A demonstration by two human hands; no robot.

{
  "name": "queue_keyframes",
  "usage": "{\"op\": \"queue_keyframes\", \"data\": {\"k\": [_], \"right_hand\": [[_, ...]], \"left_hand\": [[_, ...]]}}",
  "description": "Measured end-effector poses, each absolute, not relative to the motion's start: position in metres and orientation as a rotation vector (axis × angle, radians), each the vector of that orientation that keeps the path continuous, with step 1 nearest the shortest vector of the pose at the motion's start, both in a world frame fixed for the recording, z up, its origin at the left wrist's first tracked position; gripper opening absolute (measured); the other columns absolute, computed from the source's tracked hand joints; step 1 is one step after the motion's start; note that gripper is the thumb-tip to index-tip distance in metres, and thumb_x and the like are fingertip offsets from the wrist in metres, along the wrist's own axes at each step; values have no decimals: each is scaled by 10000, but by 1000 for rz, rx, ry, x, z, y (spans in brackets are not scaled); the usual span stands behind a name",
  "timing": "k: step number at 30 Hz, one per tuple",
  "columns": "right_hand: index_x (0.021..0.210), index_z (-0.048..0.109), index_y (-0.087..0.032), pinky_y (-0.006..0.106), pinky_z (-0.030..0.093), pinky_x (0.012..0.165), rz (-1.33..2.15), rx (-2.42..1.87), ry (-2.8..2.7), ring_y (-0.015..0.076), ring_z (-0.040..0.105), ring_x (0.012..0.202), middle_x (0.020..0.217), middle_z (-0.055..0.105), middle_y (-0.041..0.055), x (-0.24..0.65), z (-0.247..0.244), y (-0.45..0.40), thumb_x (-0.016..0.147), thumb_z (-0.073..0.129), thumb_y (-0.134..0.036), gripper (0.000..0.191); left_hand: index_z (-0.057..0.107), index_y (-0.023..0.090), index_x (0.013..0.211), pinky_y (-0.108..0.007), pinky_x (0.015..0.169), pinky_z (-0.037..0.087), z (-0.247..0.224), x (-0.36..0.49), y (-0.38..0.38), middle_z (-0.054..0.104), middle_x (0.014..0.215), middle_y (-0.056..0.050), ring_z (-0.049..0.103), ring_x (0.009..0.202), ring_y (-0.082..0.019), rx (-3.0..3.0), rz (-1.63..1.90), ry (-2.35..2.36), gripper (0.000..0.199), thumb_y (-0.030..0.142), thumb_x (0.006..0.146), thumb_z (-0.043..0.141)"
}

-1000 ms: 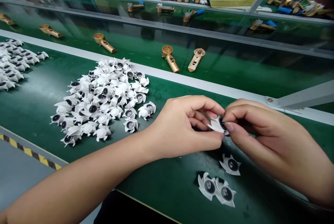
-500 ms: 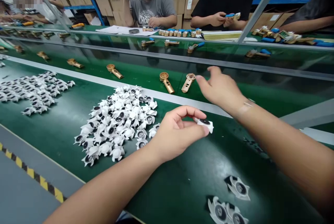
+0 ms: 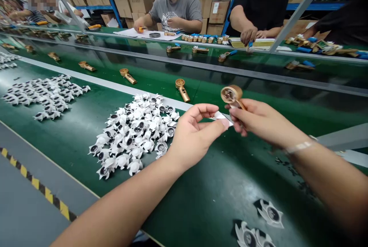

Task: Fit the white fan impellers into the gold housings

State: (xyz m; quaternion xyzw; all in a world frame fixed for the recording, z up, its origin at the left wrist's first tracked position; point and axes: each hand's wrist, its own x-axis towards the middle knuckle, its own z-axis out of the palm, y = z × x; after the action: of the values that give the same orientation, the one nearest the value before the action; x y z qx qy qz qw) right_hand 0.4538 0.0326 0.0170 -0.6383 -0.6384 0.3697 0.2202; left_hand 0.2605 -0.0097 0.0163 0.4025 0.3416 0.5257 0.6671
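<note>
Between the thumb and fingers of my left hand (image 3: 198, 134) is a white fan blade wheel (image 3: 220, 116), tilted so its pale side shows. My right hand (image 3: 255, 118) grips a gold handheld-fan body (image 3: 232, 94) by its handle, the round head up and its hollow side facing left. The wheel and the fan body are close together but apart. To the left of my left hand lies a large heap of white fan blade wheels (image 3: 135, 132), many with dark round hubs. Another gold fan body (image 3: 182, 89) lies beyond my left hand.
Several gold fan bodies (image 3: 128, 75) lie in a row along the green belt. More blade wheels (image 3: 51, 95) are spread at left, and a few (image 3: 270, 213) lie at lower right. Across the line, co-workers sit behind a metal rail (image 3: 161, 58) with blue-handled parts.
My right hand has picked up the nearest gold fan body and brought it toward my left hand. The blade wheel in my left hand has turned over. A co-worker has lowered an orange tool.
</note>
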Motion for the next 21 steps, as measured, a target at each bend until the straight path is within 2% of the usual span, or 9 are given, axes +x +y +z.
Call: {"op": "queue_keyframes", "data": {"k": [3, 7, 13, 21], "right_hand": [[810, 503, -221, 220, 405, 456, 948, -1672, -1754, 110, 487, 490, 578, 527, -42, 462, 19, -21, 977, 490, -479, 308], [761, 489, -224, 218, 323, 435, 675, -1562, -1866, 101, 409, 498, 586, 476, -50, 456, 17, -47, 956, 512, -433, 287], [772, 466, -229, 228, 330, 463, 432, -1504, -1928, 112, 419, 532, 622, 492, -46, 449, 11, -49, 974, 495, -338, 232], [761, 402, -250, 248, 293, 443, 213, -1435, -2047, 121, 407, 470, 583, 460, -52, 450, 12, -53, 969, 510, -271, 235]], "left_hand": [[671, 165, 953, -190, 710, 557, 12, 262, -11, 699, 968, -5, 683, 773, -82, 984, 1224, 744, 280, 174, 736, 849], [698, 165, 941, -233, 829, 586, 5, 267, -13, 757, 938, -19, 732, 844, -121, 1047, 1220, 653, 269, 172, 732, 868], [717, 163, 912, -252, 839, 602, 0, 269, -11, 774, 900, -16, 745, 827, -130, 1031, 1243, 610, 282, 154, 693, 894], [698, 161, 909, -241, 832, 593, 1, 269, -12, 768, 877, -8, 743, 821, -125, 1010, 1254, 626, 288, 156, 697, 893]]}}
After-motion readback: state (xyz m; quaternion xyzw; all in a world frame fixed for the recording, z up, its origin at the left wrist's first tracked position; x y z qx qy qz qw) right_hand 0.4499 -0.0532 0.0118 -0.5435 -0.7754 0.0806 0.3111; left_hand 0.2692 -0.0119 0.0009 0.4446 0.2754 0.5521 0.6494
